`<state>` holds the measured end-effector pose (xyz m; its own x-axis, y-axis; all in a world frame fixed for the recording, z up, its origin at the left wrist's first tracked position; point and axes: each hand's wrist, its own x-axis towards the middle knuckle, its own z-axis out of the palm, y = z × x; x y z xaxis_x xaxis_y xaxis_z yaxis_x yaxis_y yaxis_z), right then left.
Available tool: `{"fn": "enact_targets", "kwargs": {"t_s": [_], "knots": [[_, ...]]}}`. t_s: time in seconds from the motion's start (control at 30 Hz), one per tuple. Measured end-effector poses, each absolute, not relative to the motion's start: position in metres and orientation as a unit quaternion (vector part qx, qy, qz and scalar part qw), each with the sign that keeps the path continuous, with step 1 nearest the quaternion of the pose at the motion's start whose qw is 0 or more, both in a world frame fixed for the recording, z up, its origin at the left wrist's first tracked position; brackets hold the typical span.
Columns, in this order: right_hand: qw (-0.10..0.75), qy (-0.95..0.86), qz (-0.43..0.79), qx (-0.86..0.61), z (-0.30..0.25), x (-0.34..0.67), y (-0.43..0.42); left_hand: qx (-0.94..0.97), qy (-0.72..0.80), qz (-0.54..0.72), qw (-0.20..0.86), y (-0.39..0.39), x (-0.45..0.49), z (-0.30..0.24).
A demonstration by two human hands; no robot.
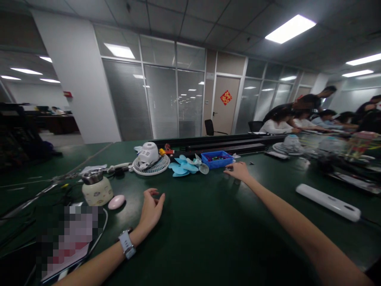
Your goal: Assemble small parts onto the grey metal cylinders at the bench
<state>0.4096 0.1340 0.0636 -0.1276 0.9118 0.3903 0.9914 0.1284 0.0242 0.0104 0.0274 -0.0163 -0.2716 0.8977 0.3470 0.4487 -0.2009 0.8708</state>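
Observation:
My left hand [151, 208] rests on the green table, fingers loosely curled, thumb apart and nothing in it. A pale pink, mouse-like oval [116, 202] and a cream jar with a metal neck [97, 192] are to its left. Reaching farther out, my right hand [239, 171] has its fingers pinched together just right of the blue tray [218, 159]. What is at those fingertips is too small to make out. Small clear pieces seem to lie beneath it. Left of the tray are light-blue fan blades [183, 165] and a white fan part with a round grille [151, 161].
A white power strip [327, 201] lies at the right. Long black rails [226, 145] run along the table's far side. Cables and a blurred device [70, 242] are at the left. Several people [276, 123] work at the far right, near more fan parts [291, 145].

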Motion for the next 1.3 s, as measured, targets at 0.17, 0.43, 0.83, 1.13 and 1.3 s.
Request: {"fn": "enact_targets", "kwargs": {"t_s": [0.17,0.43,0.83,1.13,1.3], "knots": [[0.221,-0.807,-0.115,-0.536,0.065,0.368,0.098,0.579,0.601,0.51,0.207,0.016,0.016,-0.007],[0.28,-0.891,0.13,-0.332,0.046,0.254,0.019,0.688,0.496,0.48,0.227,-0.013,0.038,0.03],[0.358,-0.829,0.219,-0.37,0.006,0.239,0.022,0.719,0.43,0.467,0.281,-0.011,0.061,0.058],[0.341,-0.823,0.245,-0.382,0.009,0.236,0.016,0.717,0.444,0.472,0.257,-0.004,0.063,0.063],[0.314,-0.832,0.205,-0.409,0.012,0.238,0.014,0.66,0.478,0.536,0.22,0.004,0.05,0.053]]}}
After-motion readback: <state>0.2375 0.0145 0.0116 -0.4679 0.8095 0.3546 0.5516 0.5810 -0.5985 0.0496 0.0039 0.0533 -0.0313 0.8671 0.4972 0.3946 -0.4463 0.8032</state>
